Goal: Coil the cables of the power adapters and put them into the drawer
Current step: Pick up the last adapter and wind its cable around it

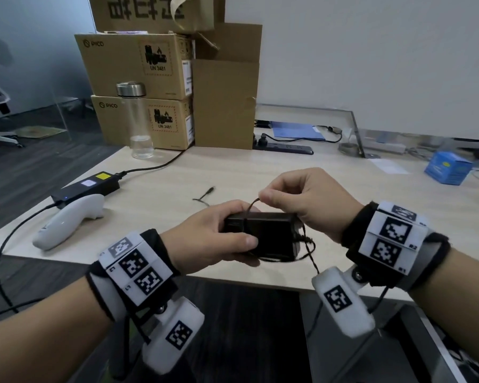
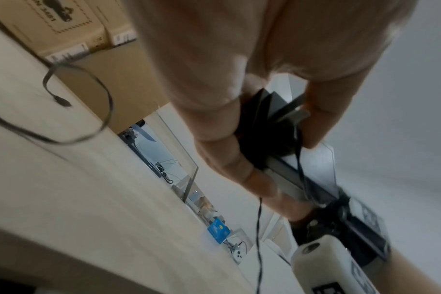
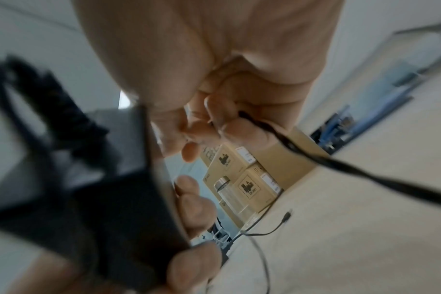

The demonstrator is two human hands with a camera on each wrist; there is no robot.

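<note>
Head view looks down; wrist views sit close, sharing the black adapter (image 1: 271,233).

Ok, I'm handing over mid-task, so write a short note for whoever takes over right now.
Left hand grips the black power adapter above the desk's near edge.
Right hand pinches its thin cable; some loops hang beside the brick, and the plug end lies loose on the desk.
A second adapter lies to the left, cables attached.
Done: coiling started.
Left: finish coiling, coil the second, stow both; no drawer clearly visible.
</note>
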